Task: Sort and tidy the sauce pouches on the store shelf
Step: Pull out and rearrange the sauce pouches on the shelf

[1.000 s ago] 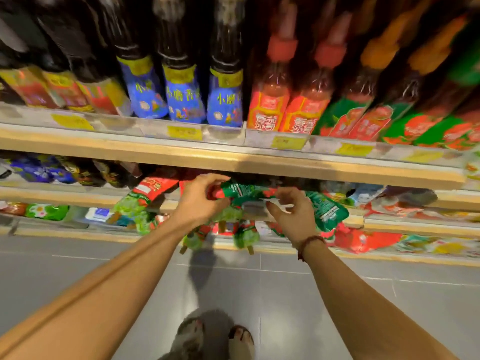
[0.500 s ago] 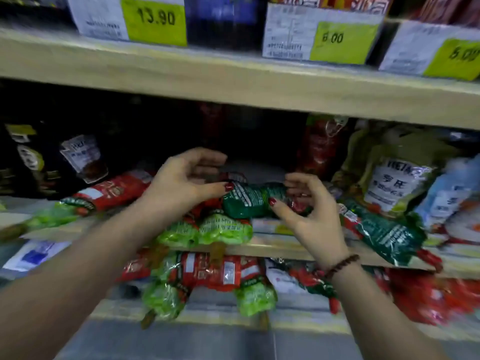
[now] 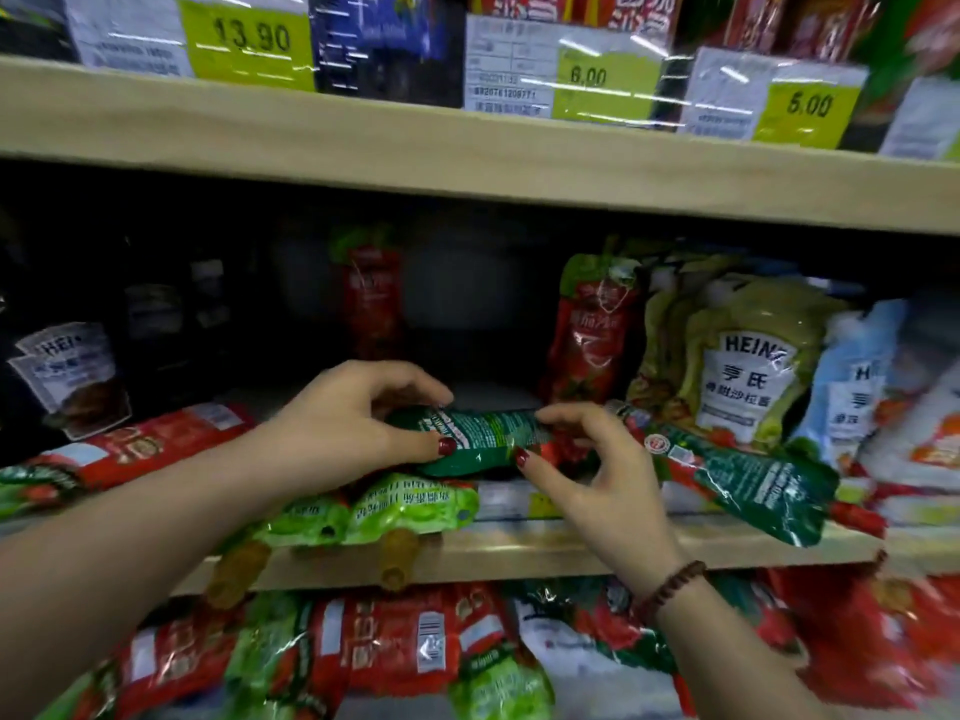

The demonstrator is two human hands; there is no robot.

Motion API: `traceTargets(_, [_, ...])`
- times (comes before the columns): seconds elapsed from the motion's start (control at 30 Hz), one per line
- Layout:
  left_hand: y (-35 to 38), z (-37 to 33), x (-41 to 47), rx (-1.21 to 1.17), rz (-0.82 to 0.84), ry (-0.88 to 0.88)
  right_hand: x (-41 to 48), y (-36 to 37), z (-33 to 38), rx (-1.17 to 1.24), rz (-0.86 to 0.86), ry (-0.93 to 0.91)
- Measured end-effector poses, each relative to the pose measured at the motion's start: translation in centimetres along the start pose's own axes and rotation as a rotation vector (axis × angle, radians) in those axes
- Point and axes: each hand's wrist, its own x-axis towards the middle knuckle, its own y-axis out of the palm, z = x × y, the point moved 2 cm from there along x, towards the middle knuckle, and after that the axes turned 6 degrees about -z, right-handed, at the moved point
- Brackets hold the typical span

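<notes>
Atop the shelf point(image 3: 571, 550) pile, left hand point(image 3: 343, 423) and right hand point(image 3: 597, 475) pinch the green pouch point(image 3: 478, 441) by its ends. The lime pouches point(image 3: 384, 511) at its seven o'clock overhang the edge (spouts dangling); a nudge could drop them.

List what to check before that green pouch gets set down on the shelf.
1. Grip of left hand on green pouch: ok.
2. Pinch of right hand on its other end: ok.
3. Free spot at the back of the shelf, left of the upright red pouch: ok.
4. The lime pouches underneath sit inside the edge: not ok, they overhang.
5. The dark pouch at right lies straight: not ok, slanted over the edge.
6. Held pouch undamaged: cannot tell.
</notes>
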Motion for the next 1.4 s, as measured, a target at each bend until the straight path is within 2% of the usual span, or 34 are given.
traceTargets(0.2, [-0.4,0.5,0.2,0.067,0.041,-0.034,-0.5,0.2,0.1,-0.045,-0.028,-0.066])
traceTargets(0.37, [-0.2,-1.2,3.9,-0.085,0.012,-0.031,0.1,-0.5,0.3,0.073,-0.041,0.045])
traceTargets(0.53, [2.6,-2.9,8.9,-0.195,0.02,-0.019,0.8,-2.4,0.1,0.092,-0.152,0.11])
traceTargets(0.87, [9.0,-1.6,16.0,-0.342,-0.129,-0.155,-2.2,-2.9,-1.9,-0.107,-0.161,-0.091])
traceTargets(1.03, [10.6,-1.6,17.4,-0.475,-0.062,-0.249,-1.8,-2.3,-2.5,-0.113,-0.19,-0.136])
traceTargets(1.4, [13.3,-1.1,17.9,-0.457,0.042,-0.206,-1.8,-1.8,-3.3,-0.107,-0.214,-0.118])
